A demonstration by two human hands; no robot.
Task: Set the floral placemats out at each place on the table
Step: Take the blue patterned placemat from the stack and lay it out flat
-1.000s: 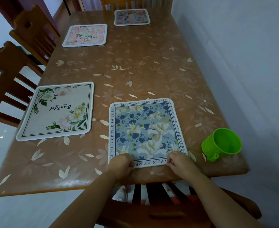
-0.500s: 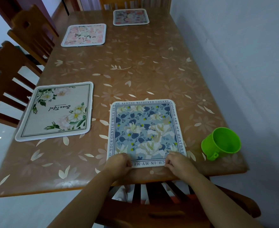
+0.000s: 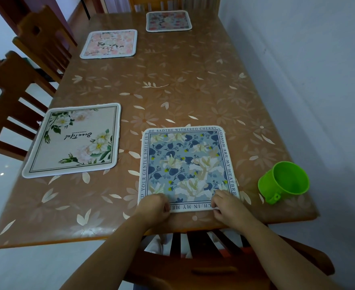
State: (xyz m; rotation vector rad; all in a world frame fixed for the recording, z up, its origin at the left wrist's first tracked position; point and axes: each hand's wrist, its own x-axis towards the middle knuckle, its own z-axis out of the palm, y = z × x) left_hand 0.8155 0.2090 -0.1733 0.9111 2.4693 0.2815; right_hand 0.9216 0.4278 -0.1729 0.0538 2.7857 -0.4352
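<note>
Movement: almost none since a second ago; both hands have stayed at the near edge of the blue placemat (image 3: 187,164), which has shifted only a touch, if at all
Surface (image 3: 182,101): long brown top with a pale flower print, running away from the viewer, a wall along its right side
Chairs: one wooden chair (image 3: 214,258) tucked in below the hands, two more (image 3: 3,97) along the left side
Cream placemat (image 3: 74,141): flat at the near left place, beside the blue one but not touching it
Blue placemat: flat at the near end place, close to the near rim, lettered border all round; it stretches straight ahead from the hands, its near edge running left to right along the rim
Pink placemat (image 3: 109,43): flat at the far left place
Far placemat (image 3: 168,20): flat at the far end
Green cup (image 3: 285,181): tipped toward the viewer, right of the blue placemat, apart from it
Left hand (image 3: 154,206): fingers curled, gripping the blue placemat's near left corner
Right hand (image 3: 227,206): fingers curled, pinching the near edge by the right corner
Next move: likely a final squaring; both hands sit equally near, so either can nudge it
</note>
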